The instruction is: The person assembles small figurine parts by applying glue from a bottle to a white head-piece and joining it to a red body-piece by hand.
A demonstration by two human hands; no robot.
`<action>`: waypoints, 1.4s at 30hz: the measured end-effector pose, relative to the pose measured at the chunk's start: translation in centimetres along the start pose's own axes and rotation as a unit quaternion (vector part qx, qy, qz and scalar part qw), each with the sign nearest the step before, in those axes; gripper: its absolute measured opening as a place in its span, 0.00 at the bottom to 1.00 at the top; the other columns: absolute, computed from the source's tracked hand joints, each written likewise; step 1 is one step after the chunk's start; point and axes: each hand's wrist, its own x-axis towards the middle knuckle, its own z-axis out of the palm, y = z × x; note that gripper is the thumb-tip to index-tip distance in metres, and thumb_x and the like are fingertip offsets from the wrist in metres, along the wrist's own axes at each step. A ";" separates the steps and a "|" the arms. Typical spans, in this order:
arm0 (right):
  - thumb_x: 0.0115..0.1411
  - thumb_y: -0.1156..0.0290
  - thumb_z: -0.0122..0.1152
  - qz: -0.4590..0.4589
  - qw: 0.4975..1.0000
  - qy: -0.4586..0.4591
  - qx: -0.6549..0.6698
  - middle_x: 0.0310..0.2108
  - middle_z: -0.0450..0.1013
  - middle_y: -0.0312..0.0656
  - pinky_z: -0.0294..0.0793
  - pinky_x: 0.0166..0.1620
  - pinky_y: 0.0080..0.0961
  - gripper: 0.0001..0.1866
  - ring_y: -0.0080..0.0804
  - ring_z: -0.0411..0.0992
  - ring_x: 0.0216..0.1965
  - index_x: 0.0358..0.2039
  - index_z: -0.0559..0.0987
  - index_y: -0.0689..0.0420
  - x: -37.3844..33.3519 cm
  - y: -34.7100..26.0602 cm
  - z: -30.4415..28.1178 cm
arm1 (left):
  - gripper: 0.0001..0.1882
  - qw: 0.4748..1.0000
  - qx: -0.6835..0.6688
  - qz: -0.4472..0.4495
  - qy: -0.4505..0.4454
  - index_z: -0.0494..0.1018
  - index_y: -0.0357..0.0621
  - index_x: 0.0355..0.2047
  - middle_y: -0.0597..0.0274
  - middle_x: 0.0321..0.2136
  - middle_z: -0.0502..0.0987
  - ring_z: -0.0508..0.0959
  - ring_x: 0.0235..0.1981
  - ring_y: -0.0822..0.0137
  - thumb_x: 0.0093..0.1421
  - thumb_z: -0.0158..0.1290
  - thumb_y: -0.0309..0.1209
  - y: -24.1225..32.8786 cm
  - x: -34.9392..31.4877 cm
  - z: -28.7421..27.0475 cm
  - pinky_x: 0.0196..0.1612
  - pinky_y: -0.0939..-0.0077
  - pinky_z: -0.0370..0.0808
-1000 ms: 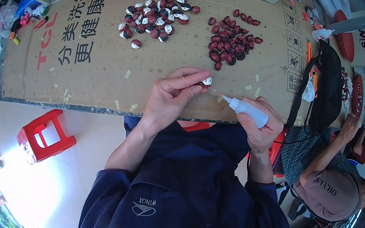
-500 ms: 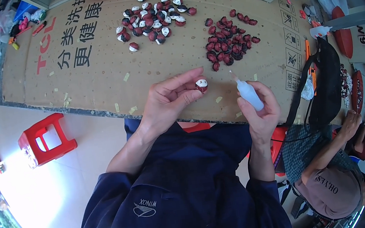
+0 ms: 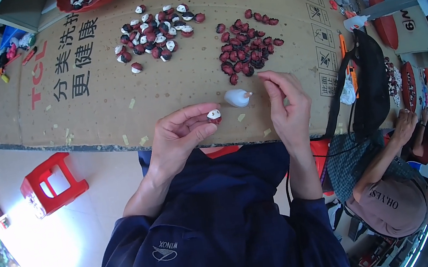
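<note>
**Capped piece pinched in the left hand, glue bottle lying on the board**

My left hand (image 3: 179,135) has thumb and forefinger closed on one small dark-red piece with a white cap (image 3: 214,115), held just above the near edge of the brown cardboard sheet (image 3: 111,93) that covers the table. My right hand (image 3: 288,105) is loosely open and holds nothing; its fingertips hover just right of the small white squeeze bottle (image 3: 237,97), which lies on its side on the cardboard, nozzle toward that hand.

Beyond the bottle sits a pile of plain dark-red pieces (image 3: 246,48); to the left of it, a pile of red pieces with white caps (image 3: 157,33).

I judge the joining step is in hand: the cap looks seated on the held piece. The next move calls for keeping a light pinch so the cap does not slip.
</note>
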 end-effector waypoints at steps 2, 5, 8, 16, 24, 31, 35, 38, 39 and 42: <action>0.48 0.78 0.57 -0.026 0.994 0.005 -0.107 0.29 0.70 0.43 0.67 0.35 0.27 0.11 0.37 0.68 0.32 0.34 0.75 0.59 1.1 0.2 0.1 | 0.17 1.000 0.007 -0.005 -0.003 0.68 0.34 0.44 0.59 0.37 0.74 0.74 0.38 0.74 0.52 0.50 0.16 -0.2 -0.1 0.3 0.45 0.82 0.71; 0.47 0.78 0.59 -0.060 0.984 -0.005 -0.166 0.32 0.70 0.42 0.68 0.32 0.27 0.11 0.35 0.69 0.31 0.34 0.75 0.59 1.7 0.9 0.7 | 0.17 1.000 0.007 -0.012 -0.003 0.68 0.34 0.44 0.59 0.37 0.74 0.74 0.38 0.73 0.52 0.50 0.16 -0.2 -0.2 0.3 0.44 0.81 0.71; 0.46 0.78 0.60 0.001 0.997 0.034 -0.067 0.30 0.71 0.42 0.67 0.27 0.22 0.12 0.28 0.69 0.26 0.34 0.75 0.60 0.9 -0.2 0.3 | 0.17 1.000 0.004 -0.025 0.006 0.68 0.34 0.44 0.59 0.36 0.74 0.74 0.38 0.73 0.52 0.50 0.16 -0.1 -0.4 0.4 0.44 0.81 0.72; 0.43 0.81 0.63 -0.045 0.996 -0.057 0.052 0.25 0.73 0.39 0.67 0.24 0.15 0.12 0.22 0.69 0.22 0.32 0.77 0.63 -2.7 -2.8 -2.3 | 0.15 0.998 -0.002 -0.056 -0.024 0.69 0.32 0.42 0.52 0.37 0.74 0.76 0.36 0.67 0.52 0.50 0.18 -0.9 -0.1 1.8 0.42 0.76 0.74; 0.42 0.79 0.63 -0.168 0.981 -0.085 0.037 0.23 0.71 0.39 0.68 0.25 0.21 0.18 0.28 0.70 0.22 0.38 0.76 0.62 -3.7 -1.9 -0.5 | 0.13 0.997 -0.011 -0.052 -0.050 0.71 0.35 0.41 0.57 0.33 0.76 0.75 0.33 0.74 0.54 0.49 0.20 -1.9 0.1 2.3 0.39 0.82 0.73; 0.32 0.81 0.63 -0.289 0.954 -0.048 -0.059 0.22 0.68 0.38 0.64 0.22 0.22 0.25 0.29 0.64 0.18 0.38 0.75 0.64 -4.1 -1.1 -0.2 | 0.13 0.996 -0.012 -0.068 -0.056 0.71 0.35 0.41 0.58 0.33 0.76 0.74 0.34 0.74 0.54 0.50 0.21 -1.8 0.3 2.7 0.40 0.82 0.73; 0.33 0.83 0.62 -0.282 0.959 -0.018 -0.014 0.22 0.68 0.38 0.64 0.22 0.22 0.25 0.29 0.65 0.19 0.39 0.75 0.64 -4.0 -0.7 0.5 | 0.13 0.994 -0.054 -0.064 -0.070 0.71 0.36 0.41 0.57 0.34 0.76 0.74 0.35 0.74 0.54 0.51 0.23 -2.1 0.5 2.7 0.41 0.81 0.73; 0.35 0.85 0.60 -0.199 0.979 0.028 0.039 0.23 0.69 0.38 0.65 0.23 0.21 0.23 0.29 0.67 0.21 0.38 0.76 0.64 -4.4 -1.0 0.7 | 0.13 0.991 -0.103 -0.055 -0.069 0.72 0.39 0.41 0.58 0.36 0.75 0.74 0.36 0.71 0.54 0.51 0.25 -2.7 0.3 2.8 0.42 0.77 0.72; 0.35 0.85 0.60 -0.200 0.979 0.029 0.039 0.23 0.69 0.38 0.65 0.23 0.21 0.23 0.29 0.67 0.21 0.38 0.76 0.64 -4.4 -1.0 0.8 | 0.12 0.987 -0.132 -0.047 -0.072 0.72 0.41 0.40 0.58 0.37 0.74 0.74 0.38 0.69 0.54 0.51 0.28 -3.0 0.2 2.9 0.43 0.75 0.72; 0.37 0.85 0.59 -0.226 0.972 0.038 0.055 0.24 0.71 0.40 0.67 0.24 0.19 0.21 0.29 0.69 0.23 0.37 0.76 0.65 -4.6 -1.0 1.1 | 0.10 0.970 -0.225 -0.005 -0.097 0.71 0.47 0.39 0.61 0.41 0.71 0.72 0.42 0.67 0.55 0.49 0.29 -4.5 0.2 3.3 0.44 0.72 0.71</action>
